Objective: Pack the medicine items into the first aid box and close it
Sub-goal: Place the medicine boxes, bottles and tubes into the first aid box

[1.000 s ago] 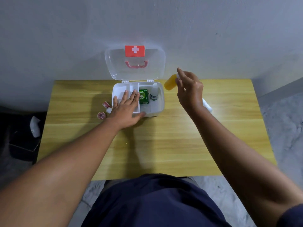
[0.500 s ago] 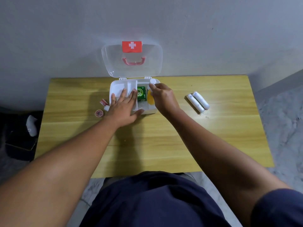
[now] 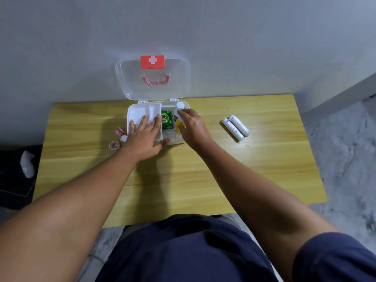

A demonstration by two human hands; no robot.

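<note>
Left of the box: a small round red tape roll (image 3: 114, 144) and a small white vial (image 3: 123, 138) lie on the yellow wooden table (image 3: 183, 176), just beside the white plastic first aid box (image 3: 130, 110), and are not yet packed.
Left hand (image 3: 145, 137): its fingers are straight and spread, flat on the shallow white tray in the box's left half. It holds nothing and steadies the box, as it did a second ago.
Inside the box: a green carton (image 3: 167, 120) lies in the middle, and a white-capped bottle (image 3: 180, 105) stands in the back right corner.
Yellow plastic bottle (image 3: 180, 126): a second ago it was held in the air above and to the right of the box. Now it is down in the right compartment, next to the green carton.
Right hand (image 3: 193, 127): it is over that compartment, with thumb and fingers curled round the yellow bottle and not yet released.
Right of the box: two white wrapped rolls (image 3: 236, 128) lie touching side by side, well apart from the box.
Meaning: one more item is nearly stowed. Probably the release comes next, then the loose items on either side, then the clear lid (image 3: 152, 88), which stands open.
</note>
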